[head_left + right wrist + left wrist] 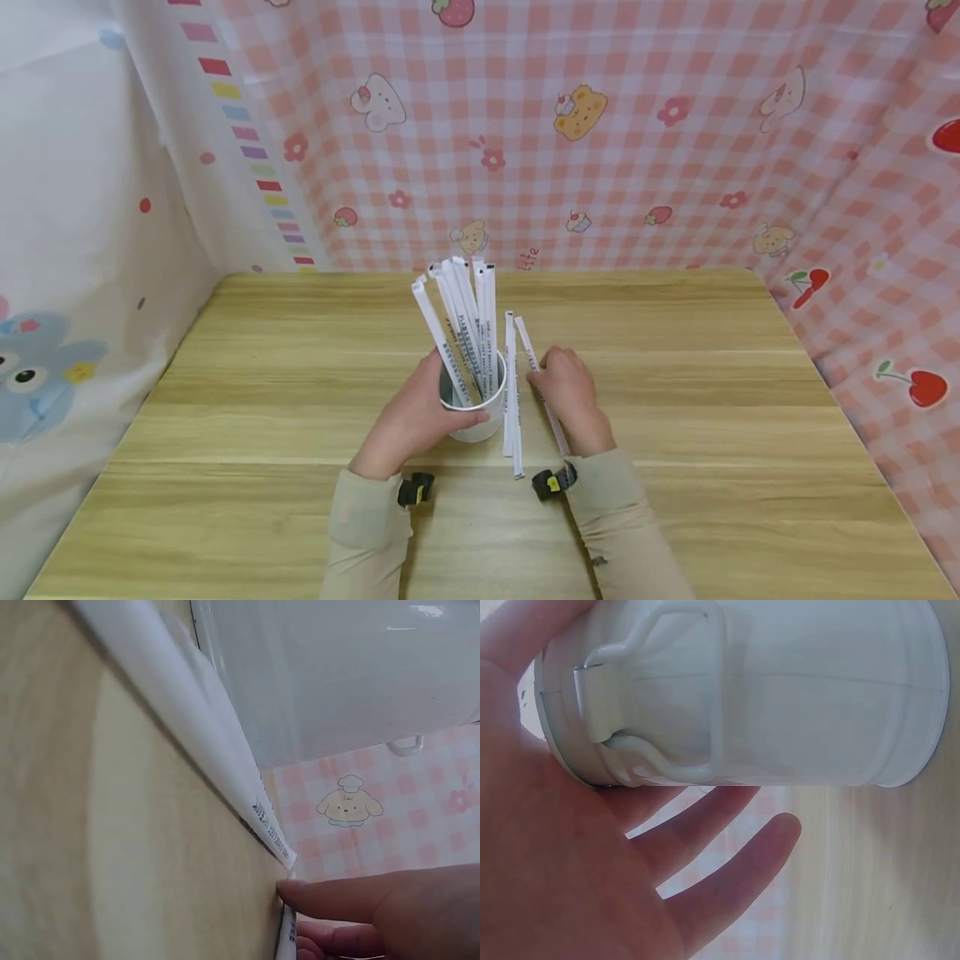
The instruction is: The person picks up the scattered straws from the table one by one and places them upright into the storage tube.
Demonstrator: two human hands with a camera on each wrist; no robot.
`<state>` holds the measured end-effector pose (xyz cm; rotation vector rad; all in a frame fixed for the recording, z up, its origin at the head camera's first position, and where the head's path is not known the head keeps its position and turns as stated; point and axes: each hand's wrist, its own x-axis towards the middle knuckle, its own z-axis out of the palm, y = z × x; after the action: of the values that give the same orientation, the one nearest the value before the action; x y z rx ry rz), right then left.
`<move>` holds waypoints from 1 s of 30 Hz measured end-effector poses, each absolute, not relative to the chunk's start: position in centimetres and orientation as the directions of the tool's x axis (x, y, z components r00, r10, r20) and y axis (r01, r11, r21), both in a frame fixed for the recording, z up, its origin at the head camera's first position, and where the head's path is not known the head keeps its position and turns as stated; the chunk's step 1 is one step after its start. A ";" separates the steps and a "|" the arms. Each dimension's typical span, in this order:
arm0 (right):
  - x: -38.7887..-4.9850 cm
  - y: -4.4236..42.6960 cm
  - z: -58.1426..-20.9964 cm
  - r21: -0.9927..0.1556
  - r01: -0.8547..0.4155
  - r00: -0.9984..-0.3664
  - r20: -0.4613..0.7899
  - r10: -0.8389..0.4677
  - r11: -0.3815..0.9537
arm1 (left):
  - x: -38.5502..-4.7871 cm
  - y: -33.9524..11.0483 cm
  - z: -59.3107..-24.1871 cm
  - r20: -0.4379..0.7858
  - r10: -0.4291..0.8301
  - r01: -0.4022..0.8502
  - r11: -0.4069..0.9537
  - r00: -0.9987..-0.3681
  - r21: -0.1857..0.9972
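Note:
A small white metal pail (480,427) stands upright on the table, holding a bunch of paper-wrapped straws (459,317) that lean out over its rim. My left hand (411,408) grips the pail from the left, thumb across the near side. In the left wrist view, its handle (717,697) shows against the pail wall, and some fingers extend past it. To the right of the pail, my right hand (572,387) pinches a wrapped straw (526,337) slanting along the tabletop. Between that straw and the pail lie a couple of other wrapped straws (511,392), seen close up in the right wrist view.
The wooden table (712,467) reaches back to a pink checked cloth (637,167) hung behind it. Patterned cloth also hangs on the left (82,208) and right sides. Each wrist wears a black strap.

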<state>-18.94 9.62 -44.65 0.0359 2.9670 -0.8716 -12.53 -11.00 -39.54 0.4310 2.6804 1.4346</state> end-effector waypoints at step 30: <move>-19.2 11.2 -42.7 -0.704 0.048 -0.998 -0.014 0.054 0.708 | -12.5 -10.9 -39.4 0.069 0.272 0.207 0.522 -0.960 0.828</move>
<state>-19.16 11.22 -42.70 0.0866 2.9101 -1.1993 -12.54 -10.92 -39.45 0.4218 2.6799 1.4428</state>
